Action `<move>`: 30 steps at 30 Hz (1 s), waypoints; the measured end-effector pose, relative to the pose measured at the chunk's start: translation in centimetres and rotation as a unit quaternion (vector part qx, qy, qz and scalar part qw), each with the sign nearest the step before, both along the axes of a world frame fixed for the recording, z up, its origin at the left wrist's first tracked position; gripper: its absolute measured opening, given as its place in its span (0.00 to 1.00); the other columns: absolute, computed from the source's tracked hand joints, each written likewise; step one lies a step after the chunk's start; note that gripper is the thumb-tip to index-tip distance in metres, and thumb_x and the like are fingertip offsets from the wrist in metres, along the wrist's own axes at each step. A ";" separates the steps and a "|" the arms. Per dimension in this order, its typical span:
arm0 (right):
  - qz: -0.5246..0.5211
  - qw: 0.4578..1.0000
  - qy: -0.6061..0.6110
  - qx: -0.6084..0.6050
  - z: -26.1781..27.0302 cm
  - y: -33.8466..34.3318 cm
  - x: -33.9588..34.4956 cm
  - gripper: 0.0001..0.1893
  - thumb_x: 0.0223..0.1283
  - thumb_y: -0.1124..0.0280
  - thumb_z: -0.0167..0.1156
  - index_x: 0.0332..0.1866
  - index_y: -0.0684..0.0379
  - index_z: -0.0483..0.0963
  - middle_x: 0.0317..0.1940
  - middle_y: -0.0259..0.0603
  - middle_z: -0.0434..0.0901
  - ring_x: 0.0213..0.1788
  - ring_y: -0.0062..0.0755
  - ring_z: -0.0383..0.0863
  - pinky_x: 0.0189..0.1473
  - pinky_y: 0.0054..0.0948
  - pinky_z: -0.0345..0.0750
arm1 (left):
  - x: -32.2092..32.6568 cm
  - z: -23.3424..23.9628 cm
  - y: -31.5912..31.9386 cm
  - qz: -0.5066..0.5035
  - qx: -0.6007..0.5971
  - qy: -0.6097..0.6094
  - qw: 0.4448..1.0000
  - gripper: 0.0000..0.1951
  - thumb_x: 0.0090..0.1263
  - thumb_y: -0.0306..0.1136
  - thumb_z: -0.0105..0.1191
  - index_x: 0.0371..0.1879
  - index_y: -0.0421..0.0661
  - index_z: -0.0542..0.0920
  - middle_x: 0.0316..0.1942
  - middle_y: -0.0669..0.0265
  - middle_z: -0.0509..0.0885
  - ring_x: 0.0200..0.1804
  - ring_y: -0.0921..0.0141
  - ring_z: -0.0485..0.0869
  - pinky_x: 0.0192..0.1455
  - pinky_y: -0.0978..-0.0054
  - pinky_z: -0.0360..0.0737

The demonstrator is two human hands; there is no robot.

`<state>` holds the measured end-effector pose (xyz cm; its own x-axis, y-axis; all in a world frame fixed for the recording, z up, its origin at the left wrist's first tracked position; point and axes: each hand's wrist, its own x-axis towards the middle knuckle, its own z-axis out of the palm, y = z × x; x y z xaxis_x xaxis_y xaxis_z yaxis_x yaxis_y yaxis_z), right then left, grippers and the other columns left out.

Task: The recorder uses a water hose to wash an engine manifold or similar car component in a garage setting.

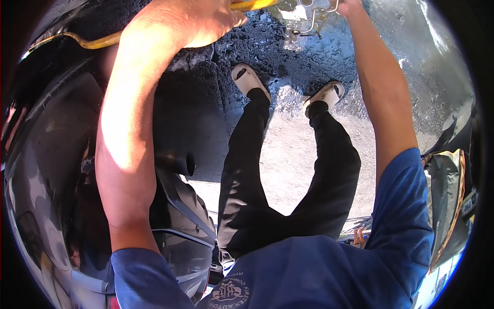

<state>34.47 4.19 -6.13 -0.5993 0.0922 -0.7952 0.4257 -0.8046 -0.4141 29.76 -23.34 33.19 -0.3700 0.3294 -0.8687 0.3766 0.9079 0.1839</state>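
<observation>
My left hand is at the top edge, its fingers partly cut off. A yellow hose passes under the wrist and emerges between thumb and fingers, which curl round it. Only part of my right hand shows at the top right. It holds bent metal rod pieces with hooked ends, hanging over the wet ground. What the fingertips touch lies beyond the picture's edge.
On my left stands a dark, glossy vehicle body with a round exhaust tailpipe. Dark, wet concrete lies around my pale slip-on shoes. Grey sheeting with an orange edge hangs to my right.
</observation>
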 end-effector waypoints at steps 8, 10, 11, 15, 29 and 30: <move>-0.095 0.990 0.091 -0.051 1.7 -0.4 -1.0 0.16 0.65 0.54 0.54 0.34 0.56 0.76 0.23 0.41 0.77 0.23 0.37 0.75 0.25 0.37 0.77 | 1.7 -2.8 -3.3 -0.075 0.108 0.106 0.986 0.11 0.68 0.37 0.53 0.38 0.42 0.81 0.28 0.56 0.81 0.33 0.56 0.80 0.38 0.59 0.74; -0.037 0.995 0.055 -0.081 2.4 0.8 -0.2 0.09 0.64 0.69 0.55 0.36 0.66 0.71 0.31 0.44 0.76 0.38 0.41 0.79 0.44 0.41 0.80 | 2.0 -3.2 -4.0 -0.083 0.161 0.149 0.972 0.10 0.67 0.36 0.54 0.36 0.42 0.80 0.27 0.56 0.80 0.34 0.55 0.80 0.38 0.59 0.74; -0.038 0.986 0.095 -0.132 2.8 1.1 0.0 0.09 0.64 0.69 0.53 0.35 0.65 0.71 0.33 0.46 0.76 0.41 0.42 0.79 0.46 0.43 0.79 | 1.9 -3.2 -4.0 -0.066 0.135 0.111 0.982 0.10 0.67 0.37 0.53 0.34 0.42 0.80 0.26 0.56 0.80 0.35 0.55 0.80 0.39 0.58 0.74; -0.085 0.994 0.024 -0.066 4.5 0.2 1.0 0.07 0.61 0.71 0.53 0.33 0.64 0.70 0.33 0.47 0.76 0.37 0.45 0.80 0.44 0.42 0.80 | 1.4 -2.1 -2.9 -0.047 0.060 0.085 0.993 0.09 0.66 0.38 0.53 0.36 0.46 0.79 0.28 0.58 0.81 0.37 0.55 0.81 0.42 0.58 0.75; 0.244 0.958 -0.100 0.115 8.9 -2.3 2.8 0.10 0.68 0.65 0.51 0.42 0.61 0.73 0.18 0.34 0.71 0.19 0.26 0.73 0.21 0.28 0.74 | 0.8 -1.9 -1.4 -0.045 0.024 0.115 0.992 0.10 0.67 0.39 0.53 0.37 0.45 0.79 0.31 0.58 0.82 0.41 0.55 0.82 0.45 0.57 0.76; 0.339 0.927 -0.086 0.133 9.5 -2.9 3.1 0.10 0.69 0.64 0.49 0.42 0.59 0.74 0.18 0.32 0.70 0.19 0.22 0.73 0.19 0.25 0.71 | 0.7 -2.0 -1.4 -0.045 0.012 0.122 0.991 0.10 0.67 0.40 0.53 0.37 0.46 0.79 0.32 0.58 0.82 0.41 0.55 0.82 0.46 0.57 0.76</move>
<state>37.58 1.30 3.40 -0.4568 -0.0538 -0.8879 0.8750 -0.2068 -0.4376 30.47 -24.70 31.19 -0.5362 0.3911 -0.7480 0.4928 0.8645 0.0988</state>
